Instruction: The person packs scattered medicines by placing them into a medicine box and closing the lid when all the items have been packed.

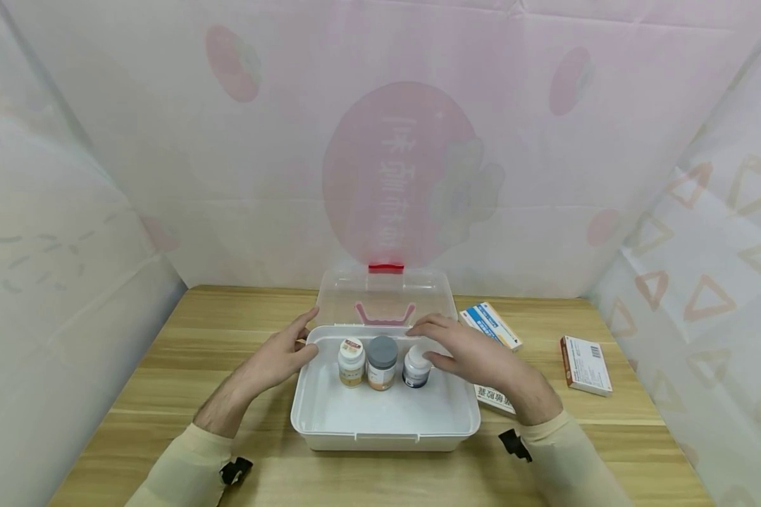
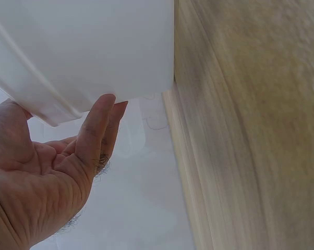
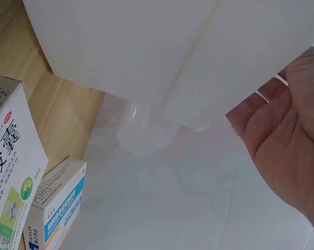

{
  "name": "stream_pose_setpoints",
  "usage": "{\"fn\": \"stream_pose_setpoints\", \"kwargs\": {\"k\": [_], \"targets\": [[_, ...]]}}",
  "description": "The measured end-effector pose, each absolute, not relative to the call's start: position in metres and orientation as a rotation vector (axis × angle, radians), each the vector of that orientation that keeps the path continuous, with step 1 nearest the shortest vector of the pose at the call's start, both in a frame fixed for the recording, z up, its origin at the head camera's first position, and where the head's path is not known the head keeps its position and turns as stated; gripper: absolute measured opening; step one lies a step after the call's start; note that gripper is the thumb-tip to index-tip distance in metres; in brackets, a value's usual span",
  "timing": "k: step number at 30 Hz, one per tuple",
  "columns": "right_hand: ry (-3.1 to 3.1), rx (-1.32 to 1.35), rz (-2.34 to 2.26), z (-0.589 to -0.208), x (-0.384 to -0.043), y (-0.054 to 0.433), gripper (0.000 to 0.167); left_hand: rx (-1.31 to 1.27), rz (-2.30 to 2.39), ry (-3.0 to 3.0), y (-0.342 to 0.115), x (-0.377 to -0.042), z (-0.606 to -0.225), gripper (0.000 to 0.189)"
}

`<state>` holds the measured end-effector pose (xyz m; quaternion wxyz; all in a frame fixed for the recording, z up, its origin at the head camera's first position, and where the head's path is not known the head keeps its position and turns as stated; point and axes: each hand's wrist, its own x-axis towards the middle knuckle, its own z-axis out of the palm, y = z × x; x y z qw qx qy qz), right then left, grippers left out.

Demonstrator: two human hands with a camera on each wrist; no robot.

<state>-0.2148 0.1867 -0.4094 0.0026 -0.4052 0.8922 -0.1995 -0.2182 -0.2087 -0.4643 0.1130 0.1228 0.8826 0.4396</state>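
Note:
A white plastic storage box (image 1: 390, 415) sits on the table with its clear lid (image 1: 418, 289) tipped back behind it. My left hand (image 1: 285, 355) holds the box's back left corner, thumb over the rim and fingers along the outside. Three pill bottles stand upright inside: a white-capped one (image 1: 351, 370), a grey-capped one (image 1: 382, 377) and a dark-labelled white one (image 1: 415, 377). Over the right rim reaches my right hand (image 1: 469, 352), its thumb at the dark-labelled bottle's cap and its fingers spread beyond it.
Right of the storage box lie a blue-and-white medicine box (image 1: 491, 326) and another medicine box (image 1: 495, 398), partly under my right arm. Farther right is a white medicine box with a red-brown side (image 1: 586, 366). A printed cloth (image 1: 279, 176) hangs behind the wooden table (image 1: 184, 380).

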Motion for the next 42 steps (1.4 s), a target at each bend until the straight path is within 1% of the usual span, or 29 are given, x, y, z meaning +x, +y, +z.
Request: {"fn": "stream_pose_setpoints", "kwargs": {"k": [10,16,37,42], "targets": [[2.800,-1.161,-0.733,-0.405,-0.219,0.196,0.040,0.364,1.287,2.586,-0.208,-0.217,-0.463,0.088],[2.834,-1.159,-0.789,-0.408,-0.223,0.202,0.039,0.355,1.291,2.586,-0.209,-0.218,-0.464,0.087],[2.920,-0.942,-0.926,-0.413,-0.236,0.236,0.041,0.362,1.289,2.589,-0.208,-0.216,-0.461,0.088],[2.912,-0.916,-0.980,-0.415,-0.241,0.245,0.041,0.419,1.329,2.562,-0.213,-0.220,-0.467,0.088]]}}
